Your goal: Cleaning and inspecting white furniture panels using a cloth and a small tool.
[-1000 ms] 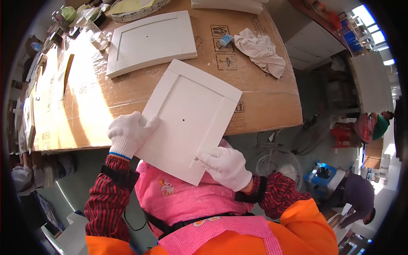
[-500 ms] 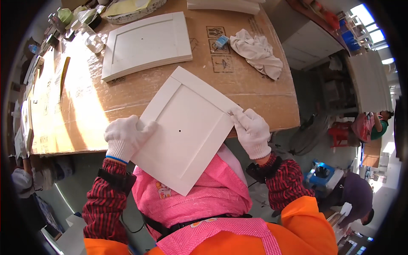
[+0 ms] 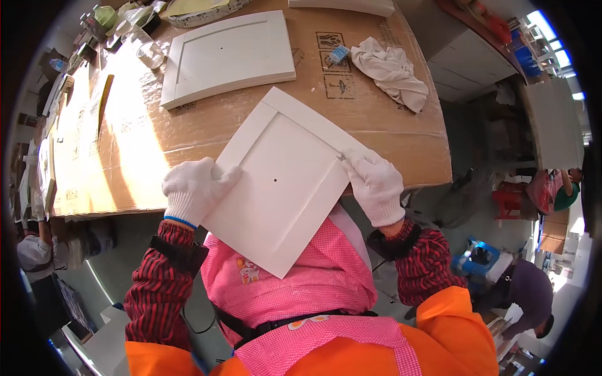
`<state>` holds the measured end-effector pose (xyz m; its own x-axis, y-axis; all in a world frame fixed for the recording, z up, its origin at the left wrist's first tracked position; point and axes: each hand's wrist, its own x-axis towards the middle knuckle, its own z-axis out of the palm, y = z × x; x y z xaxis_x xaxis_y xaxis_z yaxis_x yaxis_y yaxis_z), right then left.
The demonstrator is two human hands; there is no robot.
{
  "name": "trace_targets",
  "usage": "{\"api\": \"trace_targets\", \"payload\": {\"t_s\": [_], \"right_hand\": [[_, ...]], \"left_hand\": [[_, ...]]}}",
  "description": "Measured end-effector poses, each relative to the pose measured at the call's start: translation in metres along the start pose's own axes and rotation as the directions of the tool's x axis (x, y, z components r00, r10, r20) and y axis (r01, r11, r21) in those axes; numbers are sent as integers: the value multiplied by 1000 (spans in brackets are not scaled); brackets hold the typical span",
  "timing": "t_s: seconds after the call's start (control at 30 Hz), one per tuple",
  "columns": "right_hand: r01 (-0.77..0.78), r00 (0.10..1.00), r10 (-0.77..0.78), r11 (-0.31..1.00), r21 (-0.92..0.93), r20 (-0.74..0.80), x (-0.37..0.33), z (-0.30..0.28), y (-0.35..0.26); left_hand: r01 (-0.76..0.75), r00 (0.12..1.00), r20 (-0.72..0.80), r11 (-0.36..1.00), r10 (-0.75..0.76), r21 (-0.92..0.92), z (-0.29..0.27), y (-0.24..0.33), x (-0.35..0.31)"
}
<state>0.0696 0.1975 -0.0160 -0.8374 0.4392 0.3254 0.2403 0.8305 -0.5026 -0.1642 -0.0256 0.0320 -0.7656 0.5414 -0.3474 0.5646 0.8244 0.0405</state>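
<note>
A white framed panel, with a recessed middle and a small dark hole, is tilted above my lap at the table's near edge. My left hand, in a white knit glove, grips its left edge, thumb on the front face. At the right corner, my gloved right hand has its fingers pressed together against the frame. A small greyish bit shows at those fingertips, too small to name. Beyond lies a stack of similar white panels on the cardboard-covered table.
A crumpled pale cloth and a small blue block lie at the table's far right. Clear cups and other clutter stand far left. Another person bends at lower right, near a blue crate-like thing.
The view has shifted, so the table appears slightly farther right and higher. Both hands still hold their places at the panel, with the right fingers a little changed in pose.
</note>
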Motion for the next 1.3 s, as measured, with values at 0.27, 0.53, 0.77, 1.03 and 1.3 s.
{"api": "trace_targets", "payload": {"t_s": [0.27, 0.53, 0.77, 1.03, 1.3], "right_hand": [[151, 922, -243, 943, 296, 302, -61, 3, -79], [305, 863, -399, 901, 308, 311, -83, 7, -87], [356, 827, -443, 890, 286, 347, -80, -2, -96], [339, 864, -388, 919, 200, 320, -80, -3, -97], [-76, 962, -9, 951, 299, 273, -57, -36, -54]], "left_hand": [[9, 999, -52, 999, -7, 43, 5, 2, -1], [30, 997, 64, 996, -35, 85, -7, 8, 4], [24, 995, 92, 998, -28, 52, 2, 3, 6], [23, 996, 83, 999, -25, 26, 6, -1, 7], [144, 989, 40, 989, -145, 24, 23, 0, -41]]}}
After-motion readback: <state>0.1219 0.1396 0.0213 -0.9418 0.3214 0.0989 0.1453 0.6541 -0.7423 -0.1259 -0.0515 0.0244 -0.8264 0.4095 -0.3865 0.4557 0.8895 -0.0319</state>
